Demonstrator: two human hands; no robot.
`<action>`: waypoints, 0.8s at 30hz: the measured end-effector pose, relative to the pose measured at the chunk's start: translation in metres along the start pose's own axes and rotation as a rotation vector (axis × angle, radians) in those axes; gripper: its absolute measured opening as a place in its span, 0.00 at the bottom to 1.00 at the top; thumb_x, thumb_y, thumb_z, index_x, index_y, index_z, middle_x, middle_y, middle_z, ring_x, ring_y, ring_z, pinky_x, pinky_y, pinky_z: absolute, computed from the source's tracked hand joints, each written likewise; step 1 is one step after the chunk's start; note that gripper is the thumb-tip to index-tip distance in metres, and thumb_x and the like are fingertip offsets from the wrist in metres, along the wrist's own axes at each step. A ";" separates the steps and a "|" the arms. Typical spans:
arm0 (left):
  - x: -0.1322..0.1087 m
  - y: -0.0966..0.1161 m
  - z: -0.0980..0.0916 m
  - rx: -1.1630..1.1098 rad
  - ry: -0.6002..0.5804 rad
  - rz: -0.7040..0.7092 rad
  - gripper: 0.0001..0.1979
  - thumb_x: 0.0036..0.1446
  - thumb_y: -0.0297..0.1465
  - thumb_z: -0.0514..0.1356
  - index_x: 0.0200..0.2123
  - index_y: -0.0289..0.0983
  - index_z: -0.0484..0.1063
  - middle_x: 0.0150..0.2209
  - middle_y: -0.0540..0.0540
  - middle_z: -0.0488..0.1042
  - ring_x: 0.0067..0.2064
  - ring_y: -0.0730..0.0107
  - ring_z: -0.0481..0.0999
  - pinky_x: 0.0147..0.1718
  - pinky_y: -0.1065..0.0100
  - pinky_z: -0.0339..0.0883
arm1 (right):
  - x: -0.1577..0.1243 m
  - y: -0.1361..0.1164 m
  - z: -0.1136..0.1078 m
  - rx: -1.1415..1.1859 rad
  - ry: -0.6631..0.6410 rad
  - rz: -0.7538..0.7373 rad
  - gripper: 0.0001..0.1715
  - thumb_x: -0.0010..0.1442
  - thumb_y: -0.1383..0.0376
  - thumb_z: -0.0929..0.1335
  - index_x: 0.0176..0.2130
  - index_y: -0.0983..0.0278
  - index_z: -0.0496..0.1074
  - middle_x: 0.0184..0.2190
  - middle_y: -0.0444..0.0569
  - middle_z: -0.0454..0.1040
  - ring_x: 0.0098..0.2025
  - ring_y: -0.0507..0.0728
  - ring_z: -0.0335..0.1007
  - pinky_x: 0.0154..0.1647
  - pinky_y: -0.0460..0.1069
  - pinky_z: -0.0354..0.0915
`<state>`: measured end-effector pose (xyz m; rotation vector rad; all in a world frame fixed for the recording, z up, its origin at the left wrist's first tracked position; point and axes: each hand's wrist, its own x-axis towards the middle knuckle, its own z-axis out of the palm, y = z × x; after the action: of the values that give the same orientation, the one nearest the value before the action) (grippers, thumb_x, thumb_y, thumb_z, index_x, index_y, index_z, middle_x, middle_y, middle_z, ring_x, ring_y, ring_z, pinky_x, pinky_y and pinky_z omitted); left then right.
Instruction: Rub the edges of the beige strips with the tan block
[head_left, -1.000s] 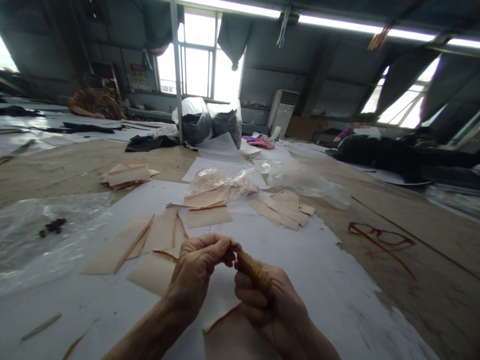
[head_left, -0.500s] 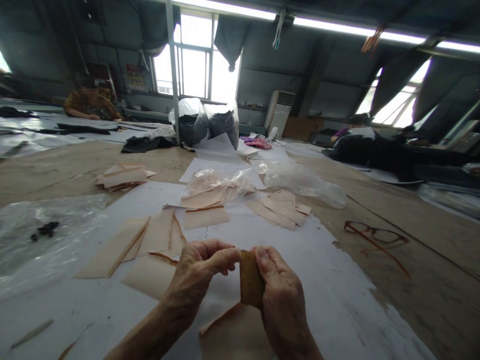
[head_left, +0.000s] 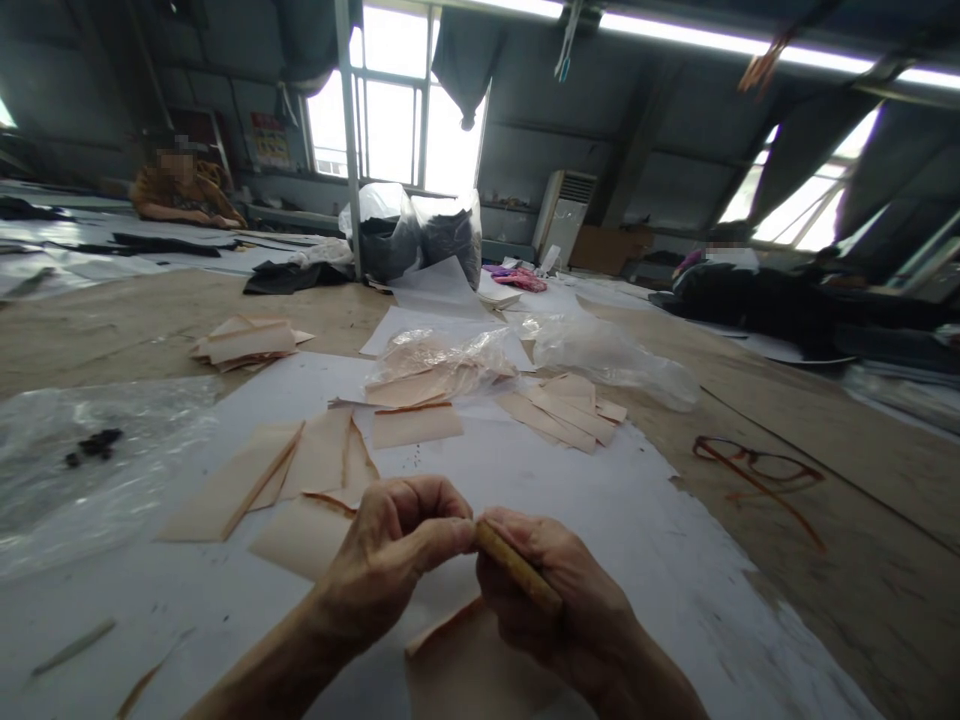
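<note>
My right hand (head_left: 589, 595) is closed around a flat yellow-brown block (head_left: 519, 568), now turned so a narrow edge faces up. At the block's near-left end, my left hand (head_left: 394, 550) pinches with thumb and forefinger. Whatever lies in that pinch is too small or hidden to make out. Below both hands, a beige leather-like piece (head_left: 457, 665) with a darker brown edge lies on white paper (head_left: 660, 620), partly covered by my right hand. Another beige piece (head_left: 296, 540) with a brown edge rests beside my left forearm.
Several beige pieces (head_left: 225, 490) lie to the left, and others (head_left: 559, 412) fan out ahead. Clear plastic film (head_left: 611, 362) sits behind them. Eyeglasses (head_left: 772, 465) rest at right. Black bits (head_left: 94, 445) lie on plastic at left. A co-worker (head_left: 184, 190) sits far left.
My right hand has rolled the block from showing its broad face to showing its narrow edge. My left hand stays pinched beside it. The view has shifted slightly.
</note>
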<state>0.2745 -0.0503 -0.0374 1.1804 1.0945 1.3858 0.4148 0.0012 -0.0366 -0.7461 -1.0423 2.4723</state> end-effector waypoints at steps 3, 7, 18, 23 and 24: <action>-0.004 0.006 -0.001 0.181 -0.028 0.112 0.07 0.49 0.31 0.55 0.23 0.34 0.63 0.22 0.51 0.62 0.25 0.77 0.59 0.23 0.73 0.54 | -0.001 -0.003 -0.006 0.178 -0.195 0.227 0.08 0.49 0.67 0.63 0.23 0.64 0.56 0.12 0.35 0.47 0.11 0.41 0.34 0.07 0.37 0.35; -0.007 0.008 -0.001 0.629 0.044 0.496 0.05 0.48 0.22 0.52 0.23 0.35 0.60 0.24 0.50 0.64 0.27 0.76 0.62 0.26 0.72 0.58 | -0.001 -0.005 -0.008 0.189 -0.147 0.258 0.03 0.48 0.71 0.62 0.24 0.66 0.59 0.13 0.35 0.48 0.11 0.40 0.34 0.07 0.36 0.35; -0.004 -0.008 0.009 1.110 0.303 0.895 0.05 0.46 0.19 0.51 0.24 0.33 0.60 0.24 0.45 0.62 0.28 0.68 0.59 0.27 0.63 0.58 | 0.003 -0.002 0.006 0.167 0.026 0.126 0.05 0.47 0.72 0.61 0.23 0.66 0.56 0.15 0.35 0.45 0.12 0.40 0.32 0.08 0.36 0.32; 0.000 -0.010 0.012 1.125 0.370 0.886 0.05 0.46 0.19 0.50 0.23 0.33 0.60 0.24 0.44 0.61 0.29 0.67 0.59 0.27 0.62 0.59 | 0.004 -0.001 0.004 0.158 0.037 0.105 0.06 0.47 0.71 0.63 0.26 0.66 0.57 0.16 0.35 0.45 0.13 0.40 0.33 0.09 0.36 0.32; 0.000 -0.010 0.013 1.130 0.381 0.883 0.06 0.46 0.19 0.49 0.22 0.33 0.60 0.24 0.44 0.61 0.29 0.67 0.59 0.27 0.62 0.58 | 0.004 0.000 0.003 0.163 0.037 0.108 0.06 0.46 0.71 0.64 0.26 0.66 0.58 0.16 0.35 0.45 0.13 0.39 0.34 0.09 0.36 0.33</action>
<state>0.2887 -0.0482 -0.0457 2.4940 1.8563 1.6924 0.4094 0.0019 -0.0359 -0.8121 -0.7946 2.5859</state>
